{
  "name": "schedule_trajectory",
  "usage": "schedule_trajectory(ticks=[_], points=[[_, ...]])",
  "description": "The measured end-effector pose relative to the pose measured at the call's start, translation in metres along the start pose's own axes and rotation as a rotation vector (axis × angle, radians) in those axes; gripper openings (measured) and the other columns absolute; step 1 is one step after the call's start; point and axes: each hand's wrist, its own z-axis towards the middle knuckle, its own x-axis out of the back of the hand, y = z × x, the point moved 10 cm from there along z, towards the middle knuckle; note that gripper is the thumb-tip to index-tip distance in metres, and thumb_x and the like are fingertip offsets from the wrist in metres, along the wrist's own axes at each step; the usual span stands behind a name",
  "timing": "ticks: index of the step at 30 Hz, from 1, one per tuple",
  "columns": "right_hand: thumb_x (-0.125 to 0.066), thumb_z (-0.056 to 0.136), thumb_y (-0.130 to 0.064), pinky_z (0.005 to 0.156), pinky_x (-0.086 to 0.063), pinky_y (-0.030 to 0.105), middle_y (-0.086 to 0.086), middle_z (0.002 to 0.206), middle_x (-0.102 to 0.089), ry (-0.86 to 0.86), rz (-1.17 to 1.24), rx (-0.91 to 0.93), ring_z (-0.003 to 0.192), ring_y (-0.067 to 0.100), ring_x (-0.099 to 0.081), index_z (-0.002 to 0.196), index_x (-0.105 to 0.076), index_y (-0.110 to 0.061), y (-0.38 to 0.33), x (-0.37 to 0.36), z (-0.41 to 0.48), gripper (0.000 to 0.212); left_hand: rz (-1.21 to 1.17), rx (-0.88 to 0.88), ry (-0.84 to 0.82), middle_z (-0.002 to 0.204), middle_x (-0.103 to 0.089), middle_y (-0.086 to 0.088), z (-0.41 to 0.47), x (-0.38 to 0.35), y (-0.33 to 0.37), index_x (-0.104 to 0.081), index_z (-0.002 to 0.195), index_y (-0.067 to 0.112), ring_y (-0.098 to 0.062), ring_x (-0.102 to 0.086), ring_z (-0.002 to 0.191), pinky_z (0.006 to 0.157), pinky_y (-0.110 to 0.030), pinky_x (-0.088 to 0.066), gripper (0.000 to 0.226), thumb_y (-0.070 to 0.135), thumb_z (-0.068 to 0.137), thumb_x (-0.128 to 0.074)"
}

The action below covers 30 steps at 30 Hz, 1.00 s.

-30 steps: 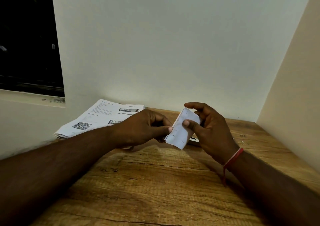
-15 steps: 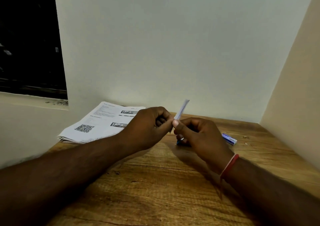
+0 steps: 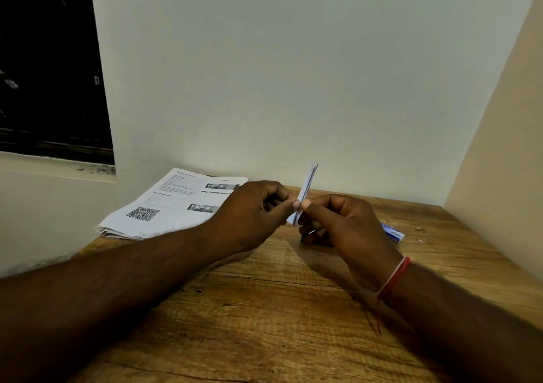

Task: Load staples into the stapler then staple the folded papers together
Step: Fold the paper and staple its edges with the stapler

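Observation:
A small folded white paper (image 3: 309, 183) stands edge-on and upright above the middle of the wooden table (image 3: 264, 324). My left hand (image 3: 252, 212) and my right hand (image 3: 343, 224) both pinch its lower part, thumbs pressed against either side. A small blue and white staple box (image 3: 393, 232) lies on the table just behind my right hand. A dark object, partly hidden, sits under my right hand's fingers; I cannot tell what it is. No stapler shows clearly.
A stack of printed sheets (image 3: 170, 206) with a QR code lies at the table's back left, against the wall. White walls close the table at the back and right. A dark window opening (image 3: 50, 65) is at upper left.
The folded paper has turned from face-on to edge-on between my hands. Both hands have drawn together and risen slightly, uncovering the staple box behind my right hand.

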Motion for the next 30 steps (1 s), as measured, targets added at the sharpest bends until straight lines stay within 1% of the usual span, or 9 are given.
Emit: schedule_trajectory(ticks=[2, 4, 6, 9, 13, 18, 24, 28, 30], points=[[-0.081, 0.093, -0.039, 0.085, -0.069, 0.054, 0.012, 0.087, -0.083, -0.007, 0.017, 0.01, 0.089, 0.037, -0.081, 0.093, -0.085, -0.012, -0.0023, -0.0011, -0.0016, 0.027, -0.003, -0.01, 0.0, 0.084, -0.082, 0.0, -0.0004, -0.0006, 0.0019, -0.082, 0.095, 0.021, -0.018, -0.077, 0.079, 0.069, -0.026, -0.058, 0.012, 0.028, 0.104, -0.077], [-0.084, 0.089, -0.041, 0.084, -0.07, 0.053, 0.012, 0.085, -0.083, -0.006, -0.01, 0.017, 0.085, 0.034, -0.082, 0.09, -0.085, -0.012, -0.0016, -0.0015, -0.0011, 0.029, 0.014, -0.018, -0.008, 0.082, -0.082, 0.003, -0.0015, -0.0015, 0.0037, -0.082, 0.095, 0.022, -0.012, -0.076, 0.075, 0.066, -0.018, -0.055, 0.012, 0.025, 0.104, -0.076], [-0.083, 0.093, -0.035, 0.086, -0.069, 0.055, 0.014, 0.083, -0.083, -0.002, -0.018, 0.01, 0.08, 0.03, -0.082, 0.091, -0.085, -0.012, 0.0013, -0.0007, 0.0008, 0.023, 0.021, -0.018, -0.005, 0.079, -0.08, 0.007, -0.0023, -0.0013, 0.004, -0.082, 0.093, 0.023, -0.007, -0.074, 0.073, 0.065, -0.013, -0.052, 0.012, 0.027, 0.103, -0.078], [-0.079, 0.099, -0.023, 0.088, -0.068, 0.058, 0.018, 0.084, -0.082, -0.003, -0.002, -0.011, 0.08, 0.034, -0.08, 0.096, -0.084, -0.01, 0.0052, 0.0008, 0.0026, 0.014, 0.003, 0.001, 0.009, 0.082, -0.08, 0.005, -0.0008, 0.0012, 0.0006, -0.082, 0.094, 0.025, -0.013, -0.077, 0.079, 0.069, -0.024, -0.061, 0.011, 0.031, 0.102, -0.079], [-0.074, 0.104, -0.019, 0.089, -0.068, 0.059, 0.018, 0.085, -0.081, 0.004, -0.019, -0.001, 0.088, 0.039, -0.081, 0.098, -0.082, -0.009, 0.0053, 0.0004, 0.0033, 0.014, -0.071, 0.018, 0.004, 0.076, -0.077, 0.007, -0.0009, -0.0007, 0.001, -0.083, 0.095, 0.018, 0.001, -0.072, 0.07, 0.065, -0.011, -0.055, 0.012, 0.026, 0.103, -0.078], [-0.073, 0.105, -0.02, 0.084, -0.069, 0.056, 0.009, 0.078, -0.079, 0.052, -0.012, 0.02, 0.081, 0.033, -0.08, 0.094, -0.08, -0.012, 0.0037, 0.0031, 0.0032, 0.015, -0.186, 0.07, 0.01, 0.074, -0.078, 0.001, -0.0006, 0.0001, -0.0017, -0.081, 0.091, 0.019, -0.005, -0.074, 0.07, 0.07, -0.016, -0.06, 0.017, 0.028, 0.104, -0.077], [-0.072, 0.105, -0.021, 0.078, -0.07, 0.043, 0.006, 0.078, -0.079, 0.044, -0.057, 0.057, 0.083, 0.03, -0.081, 0.093, -0.08, -0.014, 0.0003, 0.0034, 0.0032, 0.016, -0.202, 0.079, -0.008, 0.075, -0.077, 0.002, -0.0007, -0.001, -0.0025, -0.082, 0.093, 0.017, -0.007, -0.074, 0.073, 0.073, -0.018, -0.06, 0.018, 0.03, 0.104, -0.077], [-0.072, 0.105, -0.021, 0.081, -0.069, 0.047, 0.006, 0.079, -0.078, 0.024, -0.003, 0.074, 0.078, 0.023, -0.079, 0.095, -0.078, -0.011, 0.0012, 0.0031, 0.0043, 0.016, -0.247, 0.061, -0.018, 0.074, -0.074, 0.006, -0.0012, -0.0024, 0.0018, -0.078, 0.089, 0.02, -0.004, -0.07, 0.073, 0.074, -0.018, -0.057, 0.019, 0.028, 0.106, -0.075], [-0.07, 0.106, -0.019, 0.084, -0.067, 0.052, 0.007, 0.079, -0.075, 0.013, 0.068, 0.074, 0.077, 0.024, -0.076, 0.101, -0.075, -0.003, 0.0034, 0.0038, 0.0063, 0.018, -0.281, 0.046, 0.028, 0.085, -0.077, 0.006, -0.0009, 0.0012, 0.0032, -0.079, 0.095, 0.018, -0.004, -0.071, 0.081, 0.079, -0.023, -0.057, 0.016, 0.029, 0.105, -0.076]])
